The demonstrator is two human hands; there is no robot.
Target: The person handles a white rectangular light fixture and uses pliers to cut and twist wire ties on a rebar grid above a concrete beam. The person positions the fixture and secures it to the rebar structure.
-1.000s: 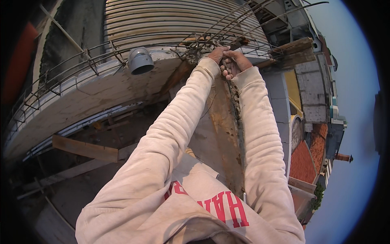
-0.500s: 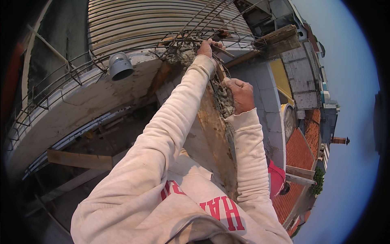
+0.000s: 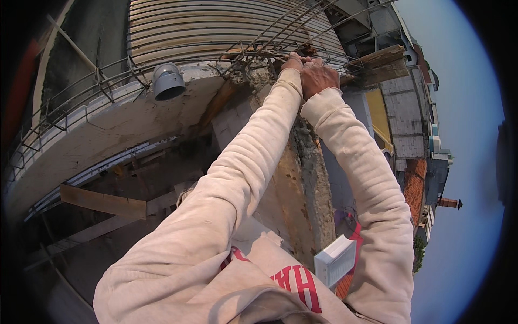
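Note:
Both my hands meet at the far end of a rough concrete beam [image 3: 313,178], close to a tangle of steel reinforcing bars [image 3: 280,27]. My left hand [image 3: 293,61] has its fingers bent in and closed. Pressed up against it, my right hand [image 3: 319,79] is closed too, its back toward me. Whatever sits between the fingers is hidden by the hands. Crumbly concrete [image 3: 256,75] lies just left of my left hand, with thin rods sticking out of it.
A grey pipe end [image 3: 168,82] stands on the ledge [image 3: 199,81] at left, beside a rebar cage. Corrugated sheeting [image 3: 216,24] lies beyond. Wooden planks [image 3: 380,59] jut out right of my hands. A white box-shaped thing [image 3: 333,262] shows below my right forearm.
My right hand has moved up and away from the beam's middle to join my left hand. The white box-shaped thing has come into view. The view has shifted slightly.

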